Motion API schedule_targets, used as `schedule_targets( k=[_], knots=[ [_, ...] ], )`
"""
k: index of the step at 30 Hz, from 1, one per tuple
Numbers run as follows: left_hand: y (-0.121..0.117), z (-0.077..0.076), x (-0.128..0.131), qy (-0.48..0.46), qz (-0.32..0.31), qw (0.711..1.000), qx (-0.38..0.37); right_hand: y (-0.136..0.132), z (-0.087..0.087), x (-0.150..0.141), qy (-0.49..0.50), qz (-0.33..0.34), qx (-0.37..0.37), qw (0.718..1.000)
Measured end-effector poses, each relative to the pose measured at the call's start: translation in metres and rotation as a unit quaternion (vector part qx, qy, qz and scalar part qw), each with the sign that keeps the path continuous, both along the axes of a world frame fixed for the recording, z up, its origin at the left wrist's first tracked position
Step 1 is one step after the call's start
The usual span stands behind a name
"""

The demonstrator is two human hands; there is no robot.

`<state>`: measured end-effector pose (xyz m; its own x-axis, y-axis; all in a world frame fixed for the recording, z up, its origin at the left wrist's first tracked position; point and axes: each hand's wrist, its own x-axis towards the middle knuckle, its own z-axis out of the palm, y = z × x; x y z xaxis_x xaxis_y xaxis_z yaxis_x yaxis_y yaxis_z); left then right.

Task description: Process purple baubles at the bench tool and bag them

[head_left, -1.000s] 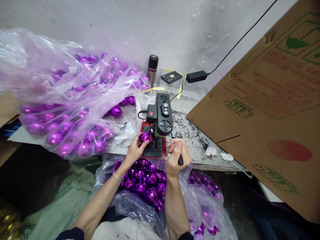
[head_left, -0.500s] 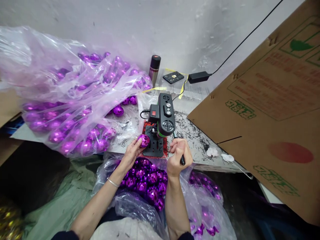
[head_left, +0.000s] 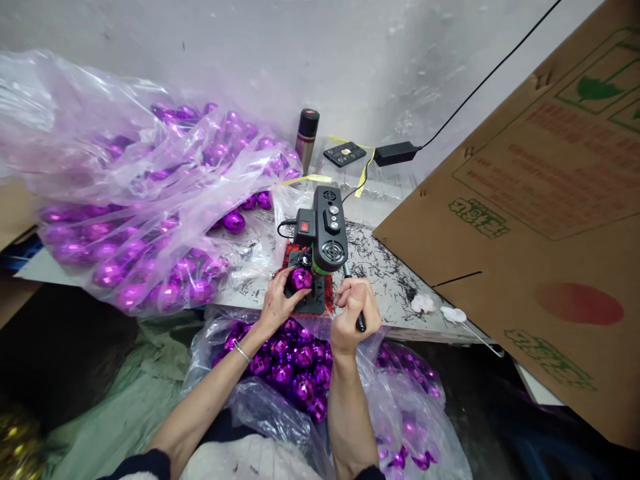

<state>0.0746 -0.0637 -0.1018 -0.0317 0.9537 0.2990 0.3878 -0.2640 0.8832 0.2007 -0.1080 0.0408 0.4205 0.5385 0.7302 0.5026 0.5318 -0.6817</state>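
Observation:
Between the thumb and fingers of my left hand (head_left: 279, 301) is a shiny purple faceted ball ornament (head_left: 301, 279). The ball is over the dark base plate (head_left: 313, 303) of a small black bench press (head_left: 331, 227), just left of its green-ringed head. My right hand (head_left: 356, 313) is wrapped round the press's lever handle (head_left: 361, 323), whose black end sticks out below the fist. Right below the table edge, an open clear bag holds many more purple balls (head_left: 303, 357). Whether the ball touches the plate is hidden by my fingers.
A large plastic bag of purple balls (head_left: 170, 290) covers the table's left. A cardboard box (head_left: 500, 220) leans at the right. Behind the press are a thermos (head_left: 307, 137), a dark phone-like slab (head_left: 345, 154) and a power adapter (head_left: 397, 153). Black scraps (head_left: 375, 260) litter the tabletop.
My left hand has moved right and slightly up, carrying the ball from the plate's left edge to beside the press head. My right hand keeps its grip on the lever.

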Motion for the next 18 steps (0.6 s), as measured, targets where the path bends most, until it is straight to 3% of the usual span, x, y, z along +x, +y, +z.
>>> schedule_targets(
  k=[12, 18],
  knots=[
    [-0.0039, -0.0048, -0.0005, 0.057, -0.063, 0.993, 0.086, -0.0005, 0.0002, 0.0012, -0.010, 0.006, 0.009, 1.000],
    [0.0007, -0.0055, 0.0050, 0.069, -0.066, 0.994, 0.060, -0.0018, 0.0011, 0.0018, -0.017, 0.012, 0.007, 1.000]
  ],
)
